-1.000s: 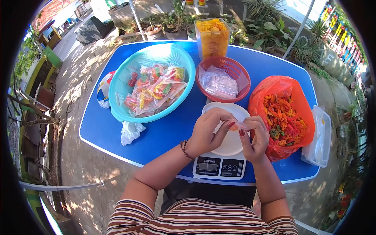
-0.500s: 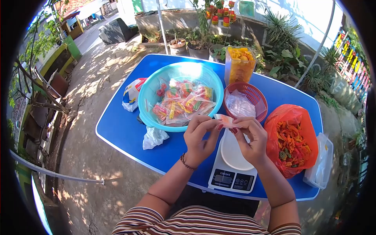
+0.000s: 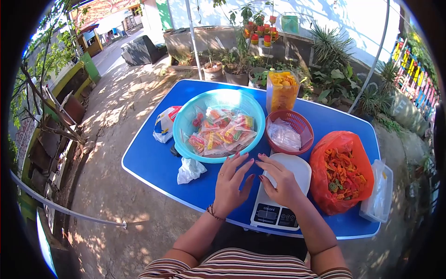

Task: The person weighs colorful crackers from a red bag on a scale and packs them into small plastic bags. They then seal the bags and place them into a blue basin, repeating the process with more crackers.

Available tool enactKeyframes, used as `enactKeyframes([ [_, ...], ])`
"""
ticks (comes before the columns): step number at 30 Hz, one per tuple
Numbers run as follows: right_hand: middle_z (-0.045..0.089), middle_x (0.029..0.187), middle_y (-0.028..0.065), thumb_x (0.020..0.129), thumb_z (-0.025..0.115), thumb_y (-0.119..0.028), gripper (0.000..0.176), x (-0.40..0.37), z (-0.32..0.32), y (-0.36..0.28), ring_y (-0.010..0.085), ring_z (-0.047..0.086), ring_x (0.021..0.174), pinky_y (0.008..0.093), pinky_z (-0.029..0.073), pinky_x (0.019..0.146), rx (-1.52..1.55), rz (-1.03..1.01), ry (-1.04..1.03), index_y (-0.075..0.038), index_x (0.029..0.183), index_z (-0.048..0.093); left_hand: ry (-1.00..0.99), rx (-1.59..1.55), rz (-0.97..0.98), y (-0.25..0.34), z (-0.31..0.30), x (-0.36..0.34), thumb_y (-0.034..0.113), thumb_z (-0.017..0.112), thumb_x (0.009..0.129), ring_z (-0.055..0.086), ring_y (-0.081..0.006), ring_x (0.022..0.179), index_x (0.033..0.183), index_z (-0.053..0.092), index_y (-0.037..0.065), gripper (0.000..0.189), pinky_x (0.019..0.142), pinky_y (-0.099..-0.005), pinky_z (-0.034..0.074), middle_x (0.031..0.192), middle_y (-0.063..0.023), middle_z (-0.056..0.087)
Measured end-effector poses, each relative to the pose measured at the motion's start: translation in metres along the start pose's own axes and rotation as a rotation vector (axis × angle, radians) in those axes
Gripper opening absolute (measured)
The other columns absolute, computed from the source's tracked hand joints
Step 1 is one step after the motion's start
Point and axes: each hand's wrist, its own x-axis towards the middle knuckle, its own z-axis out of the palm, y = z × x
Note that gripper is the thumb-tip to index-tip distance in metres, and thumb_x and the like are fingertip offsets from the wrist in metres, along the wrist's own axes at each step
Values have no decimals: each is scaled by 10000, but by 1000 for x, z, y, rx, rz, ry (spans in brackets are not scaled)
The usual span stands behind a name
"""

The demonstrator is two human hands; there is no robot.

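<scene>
My left hand (image 3: pixel 233 182) is empty with its fingers apart, just below the rim of the turquoise basket (image 3: pixel 178 135), which holds several filled clear packets (image 3: pixel 218 132). Over the white kitchen scale (image 3: pixel 297 168) is my right hand (image 3: pixel 278 182), also empty and spread, its fingertips close to those of the left. Behind the scale a red basket (image 3: pixel 310 135) holds clear plastic bags (image 3: pixel 283 135). To the right, an open red plastic bag (image 3: pixel 320 186) contains orange, red and green snack pieces (image 3: pixel 343 174).
On the blue table (image 3: pixel 153 162) are a crumpled white bag (image 3: pixel 189 170), a blue, white and red package (image 3: pixel 165 124), a tall container of yellow snacks (image 3: pixel 282 90) and a clear tub (image 3: pixel 378 195). Metal poles rise behind the table; potted plants line the wall.
The small packet held between both hands is no longer in them. Both hands have opened and lowered slightly. The view has tilted up a little, so the table sits lower.
</scene>
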Motion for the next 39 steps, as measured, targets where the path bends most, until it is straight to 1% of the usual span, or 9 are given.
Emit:
enactKeyframes([
  [3,639,1324,165,799,692,-16,426,-38,-6,1,352,585,1264,453,440,1069,-178,-55,70,-39,1223,662,-137,-79,45,25,7,-23,69,783,808,491,-333,1389,1325,637,131,541,1178,-526,319,1445,-124,558],
  [6,643,1325,154,800,697,-45,425,-75,-18,-5,347,573,1278,455,426,1081,-321,-16,189,-46,1224,666,-227,-182,24,39,16,-40,106,786,820,481,-341,1395,1328,635,126,531,1178,-528,316,1456,-133,543],
  [10,527,1466,192,816,743,-168,489,-116,-16,8,412,464,1369,504,365,1126,-360,165,350,-58,1282,648,-342,-281,-38,34,30,-56,315,776,854,305,-452,1483,1493,491,131,723,1195,-571,251,1594,-207,360],
  [11,475,1501,205,821,748,-185,530,-122,-15,12,427,423,1394,512,342,1141,-334,181,333,-66,1321,620,-423,-286,-36,31,32,-56,400,759,859,194,-490,1513,1560,393,138,833,1203,-574,226,1649,-231,232],
  [15,219,1639,264,850,756,-239,691,-133,-7,23,480,236,1496,539,237,1205,-247,208,256,-103,1476,496,-453,-228,-6,28,42,-59,470,738,867,135,-508,1520,1601,301,143,914,1207,-561,222,1672,-259,105],
  [19,145,1638,319,855,757,-211,690,-134,-4,28,479,191,1515,527,219,1214,-268,228,268,-76,1475,486,-451,-234,-19,29,41,-58,471,743,861,147,-495,1522,1608,268,121,952,1210,-523,241,1668,-274,91],
  [22,161,1634,323,860,748,-184,681,-133,-3,31,458,211,1518,499,229,1214,-125,234,291,-40,1468,479,-462,-296,-55,31,39,-57,456,755,856,170,-478,1523,1603,267,90,964,1203,-505,266,1663,-278,110],
  [31,201,1618,334,860,754,-195,738,-133,-5,28,455,234,1512,485,257,1206,-77,315,324,-10,1493,422,-411,-320,-90,32,35,-55,456,784,829,241,-482,1500,1579,238,-16,1040,1190,-489,299,1629,-344,132],
  [39,202,1618,339,855,740,-177,692,-131,-10,25,460,239,1511,490,258,1203,-66,355,270,21,1457,460,-534,-319,-161,28,34,-55,525,767,822,220,-488,1505,1576,162,-64,1132,1192,-487,290,1625,-358,116],
])
